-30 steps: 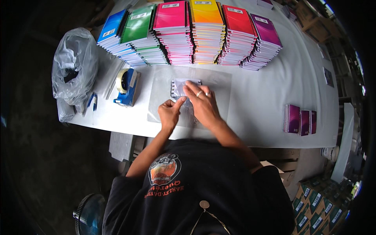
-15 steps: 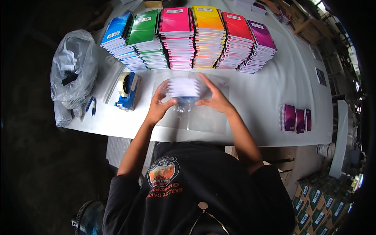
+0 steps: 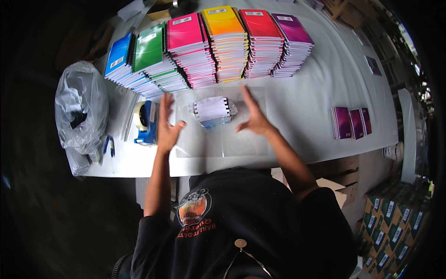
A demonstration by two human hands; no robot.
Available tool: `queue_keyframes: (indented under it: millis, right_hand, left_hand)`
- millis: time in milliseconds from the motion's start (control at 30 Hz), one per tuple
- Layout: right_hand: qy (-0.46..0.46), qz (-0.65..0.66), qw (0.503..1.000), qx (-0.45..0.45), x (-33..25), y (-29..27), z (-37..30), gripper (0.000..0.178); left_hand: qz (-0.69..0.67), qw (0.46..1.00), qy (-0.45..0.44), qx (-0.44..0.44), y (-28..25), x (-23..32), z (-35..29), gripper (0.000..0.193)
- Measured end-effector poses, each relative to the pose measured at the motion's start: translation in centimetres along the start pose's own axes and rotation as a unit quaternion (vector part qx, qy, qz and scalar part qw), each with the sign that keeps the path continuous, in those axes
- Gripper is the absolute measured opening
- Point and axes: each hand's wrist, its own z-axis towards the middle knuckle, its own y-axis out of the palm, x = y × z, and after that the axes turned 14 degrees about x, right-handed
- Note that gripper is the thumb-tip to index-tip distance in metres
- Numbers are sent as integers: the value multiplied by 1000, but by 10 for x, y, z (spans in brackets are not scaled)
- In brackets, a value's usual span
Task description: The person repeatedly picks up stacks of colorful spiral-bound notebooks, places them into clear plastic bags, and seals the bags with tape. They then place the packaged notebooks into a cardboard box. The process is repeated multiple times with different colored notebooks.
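A small bundle of spiral notebooks stands in clear plastic wrap on the table, white page edges showing and a bit of blue low down. My left hand is off to its left, fingers apart and holding nothing, close beside the blue tape dispenser. To the right of the bundle, my right hand is also open, thumb and fingers spread, apart from the wrap. Beneath the bundle lie flat clear plastic sheets or bags.
Tall stacks of spiral notebooks in several colours line the far side. At left are a clear plastic bag and blue pens. Three small purple notebooks lie at right. Patterned cartons stand on the floor.
Both hands have let go of the wrapped bundle and moved apart, the left one farther toward the tape dispenser. The bundle now rests on the table. The whole view has turned slightly.
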Motion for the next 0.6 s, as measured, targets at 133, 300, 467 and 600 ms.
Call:
queue_keyframes:
  millis: [133,300,467,600]
  right_hand:
    - [28,-13,997,66,-11,55,-9,80]
    - [84,14,960,267,-18,88,3,45]
    - [100,-79,962,241,-29,87,3,45]
    - [8,-277,950,145,-46,77,-11,64]
  left_hand:
    - [-61,995,-27,-70,52,-9,-33,98]
    - [147,977,51,144,85,13,-56,37]
    - [400,883,221,111,80,23,-65,36]
    - [372,903,215,-31,79,37,-47,56]
